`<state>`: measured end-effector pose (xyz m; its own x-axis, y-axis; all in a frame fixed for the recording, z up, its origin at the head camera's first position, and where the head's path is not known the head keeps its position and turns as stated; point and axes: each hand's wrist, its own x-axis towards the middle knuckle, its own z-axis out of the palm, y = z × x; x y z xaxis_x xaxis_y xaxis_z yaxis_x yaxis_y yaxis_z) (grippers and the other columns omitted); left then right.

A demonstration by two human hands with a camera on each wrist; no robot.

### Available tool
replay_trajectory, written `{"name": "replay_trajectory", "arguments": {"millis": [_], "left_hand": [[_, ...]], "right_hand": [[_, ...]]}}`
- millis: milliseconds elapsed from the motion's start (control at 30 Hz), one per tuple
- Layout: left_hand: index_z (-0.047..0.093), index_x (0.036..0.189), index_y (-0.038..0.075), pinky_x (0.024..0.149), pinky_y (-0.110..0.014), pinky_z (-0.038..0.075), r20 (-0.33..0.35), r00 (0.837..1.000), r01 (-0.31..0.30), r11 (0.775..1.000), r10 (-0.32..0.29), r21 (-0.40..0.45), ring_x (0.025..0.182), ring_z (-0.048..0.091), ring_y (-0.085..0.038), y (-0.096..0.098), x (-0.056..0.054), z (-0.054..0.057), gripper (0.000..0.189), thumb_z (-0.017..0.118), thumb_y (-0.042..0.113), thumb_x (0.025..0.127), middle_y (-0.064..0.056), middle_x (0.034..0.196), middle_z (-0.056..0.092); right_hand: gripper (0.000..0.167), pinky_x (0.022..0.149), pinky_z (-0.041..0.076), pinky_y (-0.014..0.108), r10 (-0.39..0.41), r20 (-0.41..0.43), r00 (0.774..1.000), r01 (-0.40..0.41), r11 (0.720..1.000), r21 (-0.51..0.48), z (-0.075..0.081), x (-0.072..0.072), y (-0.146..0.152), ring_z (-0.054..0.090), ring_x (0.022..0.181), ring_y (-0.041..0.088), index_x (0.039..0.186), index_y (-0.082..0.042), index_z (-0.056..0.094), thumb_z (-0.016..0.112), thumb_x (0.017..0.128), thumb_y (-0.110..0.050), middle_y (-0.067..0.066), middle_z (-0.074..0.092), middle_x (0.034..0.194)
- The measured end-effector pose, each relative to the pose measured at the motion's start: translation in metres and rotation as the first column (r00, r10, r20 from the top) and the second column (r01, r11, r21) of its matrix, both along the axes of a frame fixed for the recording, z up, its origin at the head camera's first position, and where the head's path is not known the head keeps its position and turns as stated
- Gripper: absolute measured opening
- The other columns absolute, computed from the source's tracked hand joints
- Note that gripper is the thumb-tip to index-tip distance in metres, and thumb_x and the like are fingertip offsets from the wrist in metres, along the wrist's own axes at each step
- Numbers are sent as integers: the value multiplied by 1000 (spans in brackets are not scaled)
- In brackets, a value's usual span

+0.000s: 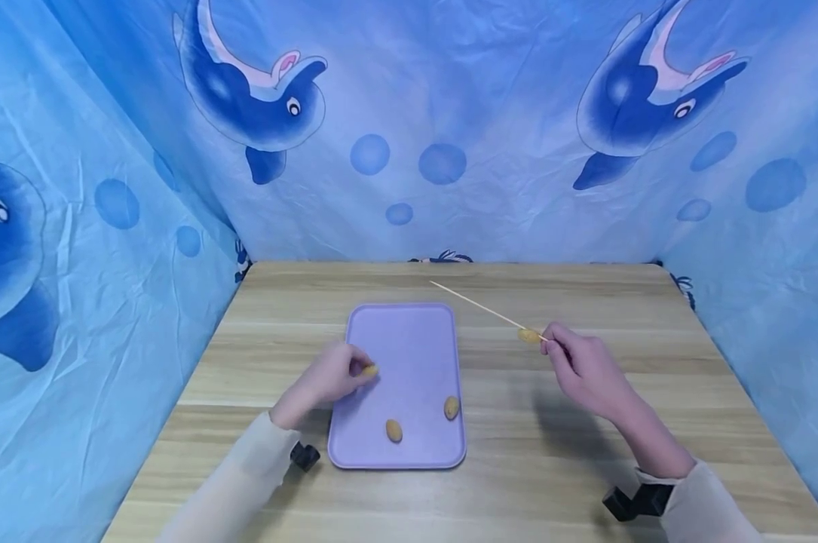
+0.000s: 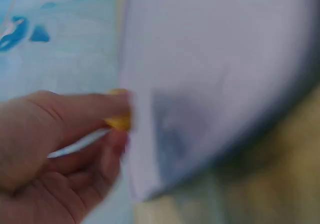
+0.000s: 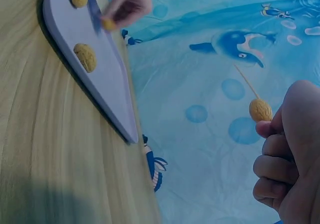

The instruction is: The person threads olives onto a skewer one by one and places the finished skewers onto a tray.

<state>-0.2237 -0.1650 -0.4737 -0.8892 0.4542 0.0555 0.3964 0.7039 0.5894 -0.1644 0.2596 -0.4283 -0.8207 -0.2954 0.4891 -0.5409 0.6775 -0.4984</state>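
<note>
My right hand [image 1: 588,373] grips the lower end of a thin wooden skewer [image 1: 476,305], its long bare part pointing up and left. Close by the fingers, one wrinkled yellow-brown oval ball [image 3: 260,110] is threaded on the stick. Over the left side of a pale purple tray [image 1: 409,347], my left hand [image 1: 330,373] pinches another such ball [image 1: 370,371] between thumb and fingertips. Two more lie on the tray: one ball [image 1: 393,431] toward the near middle, another ball [image 1: 451,407] by the right rim.
The tray lies on a wood-grain table [image 1: 517,483]. Blue sheeting [image 1: 409,113] printed with dolphins and bubbles hangs behind the table and along both sides. Each wrist carries a small black camera mount [image 1: 304,456].
</note>
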Motion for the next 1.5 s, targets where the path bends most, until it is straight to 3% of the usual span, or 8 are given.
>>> {"name": "replay_trajectory", "arguments": {"millis": [100, 300, 500, 700, 767, 1033, 1367, 1500], "left_hand": [[81, 107, -1, 66, -20, 64, -1, 998, -54, 961, 56, 272, 73, 70, -10, 10, -6, 23, 19, 84, 5, 89, -14, 89, 80], [76, 113, -8, 84, -30, 69, 29, 997, -74, 719, 75, 691, 89, 79, -11, 32, -6, 72, 27, 83, -5, 86, -14, 102, 81], [77, 105, 4, 84, -31, 69, 52, 998, -55, 519, 20, 853, 89, 81, -14, 46, 3, 94, 23, 80, -10, 87, 5, 94, 82], [81, 106, 18, 77, -26, 69, 100, 984, -64, 231, -147, 971, 82, 81, -14, 57, 9, 102, 29, 80, -6, 90, 1, 92, 83], [82, 105, 19, 77, -25, 69, 100, 980, -67, 185, -174, 980, 82, 81, -13, 59, 10, 102, 24, 88, 5, 86, 1, 92, 83], [84, 104, 17, 80, -25, 69, 117, 973, -89, 144, -199, 985, 85, 81, -13, 59, 9, 97, 29, 94, 14, 78, 0, 95, 83], [83, 109, 18, 86, -28, 69, 107, 974, -74, 166, -200, 983, 91, 81, -15, 58, 10, 95, 28, 86, 1, 86, 0, 100, 82], [84, 107, 19, 85, -27, 69, 121, 975, -83, 204, -186, 975, 89, 80, -13, 59, 10, 93, 29, 86, -1, 87, 1, 99, 82]], "right_hand": [[29, 43, 30, 17, 25, -12, 1000, -26, 999, -34, 5, 1, -1, 29, 50, -5, 86, -19, 56, 56, 104, 3, -15, 35, 61], [32, 42, 28, 14, 83, -102, 991, -90, 994, -63, 13, 4, -8, 26, 51, -7, 85, -21, 57, 62, 98, 7, -16, 36, 60], [31, 43, 26, 11, 137, -147, 980, -152, 984, -95, 18, 7, -19, 25, 53, -10, 84, -19, 60, 63, 96, 9, -15, 37, 59], [31, 43, 26, 9, 164, -179, 970, -187, 975, -123, 19, 9, -23, 25, 53, -12, 83, -18, 61, 64, 94, 11, -12, 38, 57], [31, 43, 25, 9, 167, -181, 969, -191, 973, -128, 19, 9, -24, 25, 54, -12, 83, -18, 61, 64, 93, 11, -11, 39, 57], [31, 44, 26, 9, 167, -183, 969, -190, 974, -119, 17, 8, -26, 26, 55, -10, 82, -19, 60, 64, 94, 10, -12, 39, 59], [31, 44, 25, 9, 165, -193, 967, -191, 973, -126, 19, 12, -24, 25, 55, -12, 81, -18, 61, 64, 93, 11, -11, 39, 58], [31, 45, 24, 8, 151, -209, 966, -172, 981, -86, 19, 11, -25, 24, 55, -11, 80, -20, 60, 64, 92, 9, -12, 39, 59]]}}
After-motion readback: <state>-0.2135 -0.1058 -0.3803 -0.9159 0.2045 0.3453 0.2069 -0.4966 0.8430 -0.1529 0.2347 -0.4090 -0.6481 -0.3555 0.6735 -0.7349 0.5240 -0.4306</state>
